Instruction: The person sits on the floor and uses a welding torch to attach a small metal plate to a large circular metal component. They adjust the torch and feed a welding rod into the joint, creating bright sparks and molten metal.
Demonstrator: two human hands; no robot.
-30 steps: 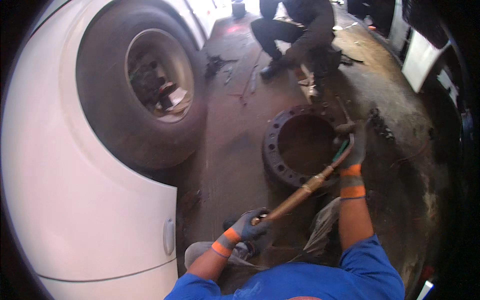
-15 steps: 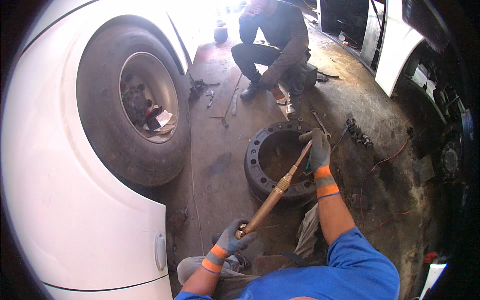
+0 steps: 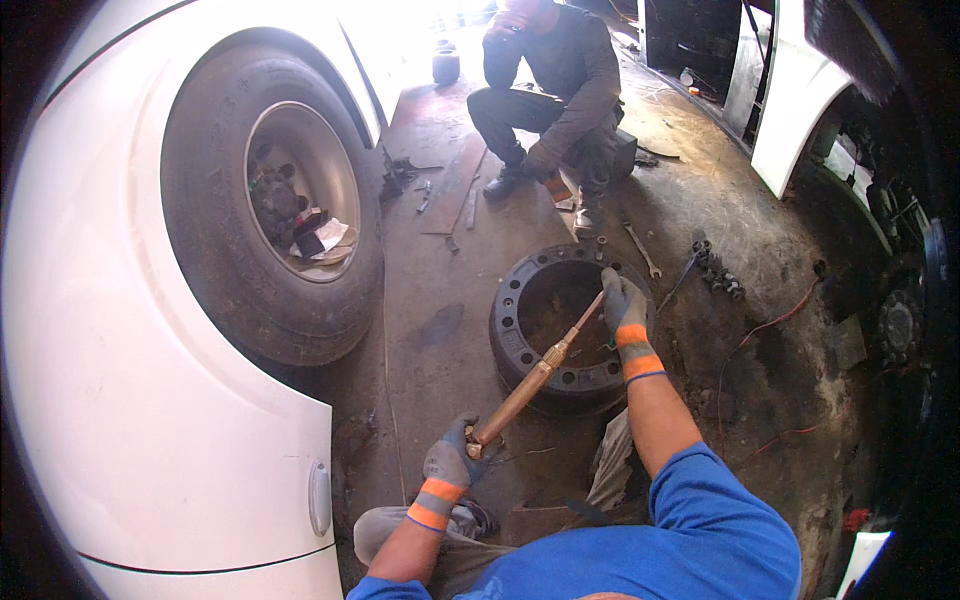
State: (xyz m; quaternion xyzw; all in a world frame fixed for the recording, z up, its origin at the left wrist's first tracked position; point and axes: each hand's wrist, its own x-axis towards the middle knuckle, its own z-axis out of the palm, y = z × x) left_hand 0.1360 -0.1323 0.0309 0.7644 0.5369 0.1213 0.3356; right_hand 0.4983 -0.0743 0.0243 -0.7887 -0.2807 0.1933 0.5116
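A long brass-coloured cylinder (image 3: 518,402) slants across in front of me, with a ribbed collar and a thin rod at its far end. My left hand (image 3: 452,458), in a grey glove with an orange cuff, is closed round its lower end by a round end fitting. Up at the rod's tip is my right hand (image 3: 626,303), gloved alike, its fingers closed at the tip; part of its grip is hidden. Beneath the rod and my right hand, a heavy brake drum (image 3: 512,345) with holes round its rim lies on the floor.
A white vehicle body (image 3: 110,380) with a large wheel (image 3: 215,200) stands on the left. Beyond the drum a person (image 3: 575,85) squats. On the floor lie a wrench (image 3: 642,250), sockets (image 3: 720,275) and a red cable (image 3: 770,320). Another vehicle's white panel (image 3: 800,100) is at right.
Both hands have shifted with the brass-coloured cylinder: the left slightly up and left, the right down and a little left. The wrench beyond the drum shows more fully.
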